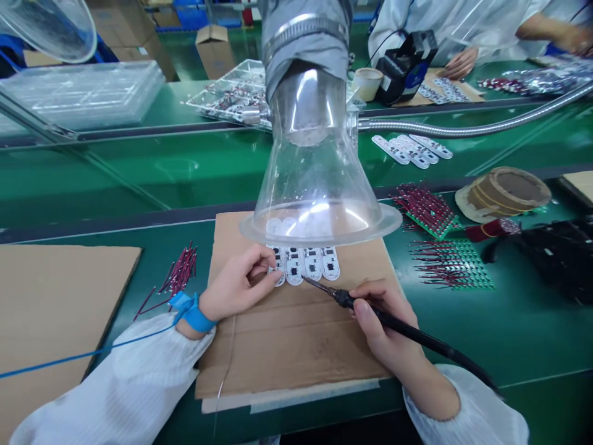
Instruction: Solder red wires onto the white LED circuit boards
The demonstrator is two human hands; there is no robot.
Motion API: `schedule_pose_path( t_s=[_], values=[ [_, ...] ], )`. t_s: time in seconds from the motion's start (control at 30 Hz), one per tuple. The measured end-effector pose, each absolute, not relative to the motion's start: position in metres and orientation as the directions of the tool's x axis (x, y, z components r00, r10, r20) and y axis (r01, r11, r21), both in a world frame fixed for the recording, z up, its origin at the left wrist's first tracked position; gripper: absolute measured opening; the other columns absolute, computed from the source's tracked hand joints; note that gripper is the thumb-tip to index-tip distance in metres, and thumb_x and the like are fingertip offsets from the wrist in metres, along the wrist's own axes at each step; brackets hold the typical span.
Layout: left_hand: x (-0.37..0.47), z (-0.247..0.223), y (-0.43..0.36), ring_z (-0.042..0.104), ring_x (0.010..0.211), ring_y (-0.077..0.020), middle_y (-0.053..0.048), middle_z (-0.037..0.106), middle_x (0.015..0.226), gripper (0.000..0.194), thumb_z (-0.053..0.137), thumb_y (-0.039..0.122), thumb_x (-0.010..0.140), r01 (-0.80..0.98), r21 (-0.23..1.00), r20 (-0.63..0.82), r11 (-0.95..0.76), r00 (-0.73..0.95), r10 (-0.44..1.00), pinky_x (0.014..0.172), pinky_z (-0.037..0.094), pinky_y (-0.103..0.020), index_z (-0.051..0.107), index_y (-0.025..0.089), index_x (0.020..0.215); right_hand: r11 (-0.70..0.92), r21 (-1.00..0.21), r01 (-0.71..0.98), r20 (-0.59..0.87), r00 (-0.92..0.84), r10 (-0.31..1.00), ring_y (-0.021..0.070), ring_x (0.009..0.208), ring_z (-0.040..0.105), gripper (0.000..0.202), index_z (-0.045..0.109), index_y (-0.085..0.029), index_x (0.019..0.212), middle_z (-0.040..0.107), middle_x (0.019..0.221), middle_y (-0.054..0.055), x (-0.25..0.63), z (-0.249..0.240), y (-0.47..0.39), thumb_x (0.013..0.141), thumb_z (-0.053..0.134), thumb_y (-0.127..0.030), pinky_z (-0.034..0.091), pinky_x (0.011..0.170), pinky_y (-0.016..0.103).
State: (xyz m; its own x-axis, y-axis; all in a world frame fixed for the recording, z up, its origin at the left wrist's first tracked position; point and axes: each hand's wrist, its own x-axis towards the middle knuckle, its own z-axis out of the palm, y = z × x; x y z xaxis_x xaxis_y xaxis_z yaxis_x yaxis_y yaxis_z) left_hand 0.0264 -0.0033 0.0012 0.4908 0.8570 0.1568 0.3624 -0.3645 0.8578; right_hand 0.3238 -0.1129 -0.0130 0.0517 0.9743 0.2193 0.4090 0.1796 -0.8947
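Note:
White rounded circuit boards [330,263] lie side by side on a brown cardboard sheet [306,334], partly hidden by the rim of a clear funnel hood [319,179]. At the boards' left end, my left hand [243,279] pinches a thin solder wire [225,371] that trails down over the cardboard. A blue strap [197,315] is round that wrist. My right hand [386,318] grips a black soldering iron [345,298] like a pen, its tip near the lower edge of the middle boards.
Dark red wires [180,272] lie left of the cardboard. Green boards with red wires [472,264], a tape roll [504,191] and a black object [556,256] are at right. More white boards [412,150] rest behind. A co-worker's hand [463,63] shows across the bench.

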Motion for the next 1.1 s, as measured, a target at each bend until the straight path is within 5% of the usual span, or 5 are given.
schedule_pose_path(
  t_s=[0.63,1.1],
  values=[
    [0.027,0.004,-0.002,0.038,0.057,-0.0089,0.009,0.043,0.069,0.005,0.059,0.019,0.100,0.368,0.793,0.215,-0.486,0.577,0.788,0.055,0.033,-0.021,0.057,0.021,0.096,0.229,-0.863,0.450,0.261,0.010,0.965,0.0151,0.065,0.074,0.005,0.069,-0.028,0.105,0.076,0.084,-0.001,0.320,-0.010,-0.105,0.107,0.069,-0.033,0.060,0.058,0.023],
    [0.023,0.003,0.001,0.037,0.057,-0.0098,0.009,0.040,0.069,0.006,0.058,0.024,0.101,0.409,0.803,0.127,-0.433,0.592,0.796,0.056,0.032,-0.023,0.056,0.021,0.096,0.249,-0.851,0.463,0.276,-0.008,0.961,0.0143,0.063,0.076,0.001,0.069,-0.028,0.104,0.078,0.082,-0.002,0.316,-0.001,-0.101,0.105,0.069,-0.029,0.061,0.058,0.021]
  ],
)
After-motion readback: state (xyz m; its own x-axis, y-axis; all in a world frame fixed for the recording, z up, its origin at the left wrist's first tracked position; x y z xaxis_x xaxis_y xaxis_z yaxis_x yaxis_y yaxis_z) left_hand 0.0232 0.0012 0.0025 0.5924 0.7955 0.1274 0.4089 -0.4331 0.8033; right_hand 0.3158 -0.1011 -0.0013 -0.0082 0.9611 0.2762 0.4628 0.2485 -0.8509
